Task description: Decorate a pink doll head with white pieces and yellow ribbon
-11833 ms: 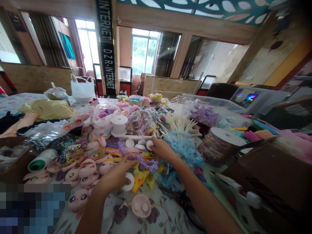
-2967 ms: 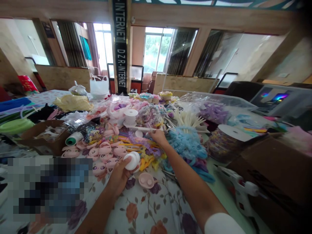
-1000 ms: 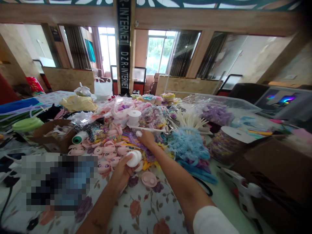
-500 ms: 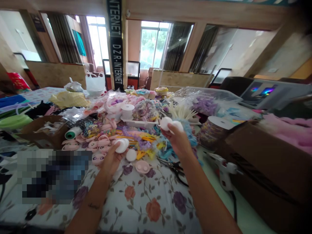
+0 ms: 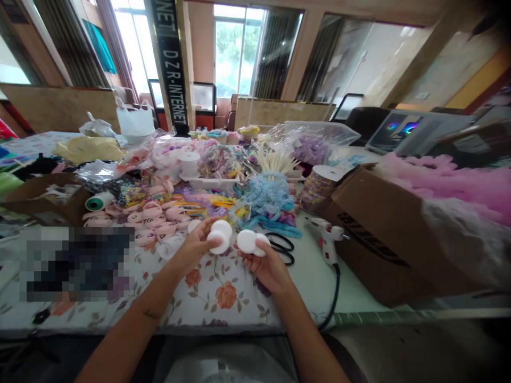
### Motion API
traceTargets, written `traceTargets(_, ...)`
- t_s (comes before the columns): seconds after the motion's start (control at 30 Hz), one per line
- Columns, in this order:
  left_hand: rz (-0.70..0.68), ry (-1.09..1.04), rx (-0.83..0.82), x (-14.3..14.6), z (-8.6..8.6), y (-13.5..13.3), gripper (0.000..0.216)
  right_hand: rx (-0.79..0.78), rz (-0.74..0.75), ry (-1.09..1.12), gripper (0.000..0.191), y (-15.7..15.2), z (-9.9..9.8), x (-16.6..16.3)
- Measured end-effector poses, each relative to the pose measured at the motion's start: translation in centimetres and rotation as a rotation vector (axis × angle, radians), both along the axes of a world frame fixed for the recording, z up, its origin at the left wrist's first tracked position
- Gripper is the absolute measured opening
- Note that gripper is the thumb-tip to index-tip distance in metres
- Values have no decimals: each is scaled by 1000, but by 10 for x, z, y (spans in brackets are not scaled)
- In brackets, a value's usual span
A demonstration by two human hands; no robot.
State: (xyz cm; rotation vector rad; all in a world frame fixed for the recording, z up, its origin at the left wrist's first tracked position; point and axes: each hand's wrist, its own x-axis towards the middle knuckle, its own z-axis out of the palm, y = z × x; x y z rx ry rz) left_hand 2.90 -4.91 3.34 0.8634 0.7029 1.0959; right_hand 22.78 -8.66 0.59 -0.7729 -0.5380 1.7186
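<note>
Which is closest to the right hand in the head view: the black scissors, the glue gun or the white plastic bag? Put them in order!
From the right hand, which holds white round pieces:
1. The black scissors, just beyond its fingers, slightly right.
2. The glue gun, further right, beside the cardboard box.
3. The white plastic bag, far back on the left.

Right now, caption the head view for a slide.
Left hand and right hand each hold white round pieces over a floral cloth, with doll faces, scissors and a glue gun nearby.
</note>
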Motion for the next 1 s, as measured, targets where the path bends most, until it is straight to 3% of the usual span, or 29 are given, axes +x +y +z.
traceTargets(0.27,-10,36,28,4,-1,-4,55,35,95,21,24,12,5,-7)
traceTargets(0.5,-1,-54,42,8,3,7,54,44,78,-2,23,32,13,-1)
traceTargets(0.7,44,-149,-55,8,2,10,52,-1,18,31,20,38,7,-1)
traceTargets(0.83,-2,-170,-54,12,3,11,53,27,5,31,22,35,3,2)
traceTargets(1.0,-53,-197,10,16,6,17,37,48,0,16,25,35,4,5)
